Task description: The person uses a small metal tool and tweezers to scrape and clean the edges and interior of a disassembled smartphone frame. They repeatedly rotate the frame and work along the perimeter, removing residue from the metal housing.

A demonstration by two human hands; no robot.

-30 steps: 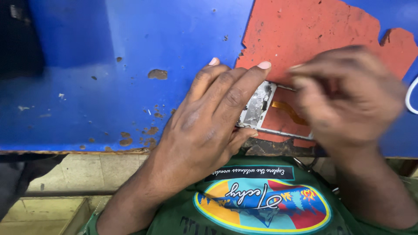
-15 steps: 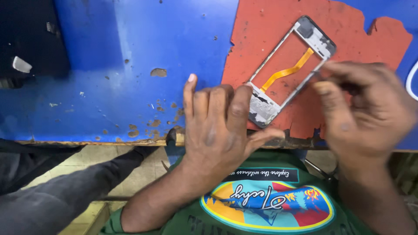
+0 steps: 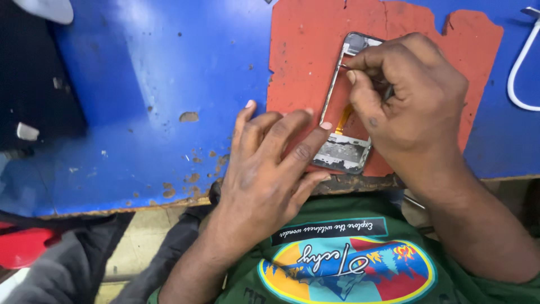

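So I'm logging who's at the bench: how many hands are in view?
2. The left hand lies flat beside the phone frame; the right hand works a thin tool over its upper end. Others may be out of frame.

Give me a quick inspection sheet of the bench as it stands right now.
Surface: blue worktop, chipped paint, with a red patch.
Job's things: phone frame on the red patch, orange flex strip inside.
Clutter: nothing seen.
Grippers: left hand presses the frame's edge; right hand pinches a thin metal tool at the frame's top.
Cables: white cable, far right.
Surroundings: dark clothing below the bench edge.
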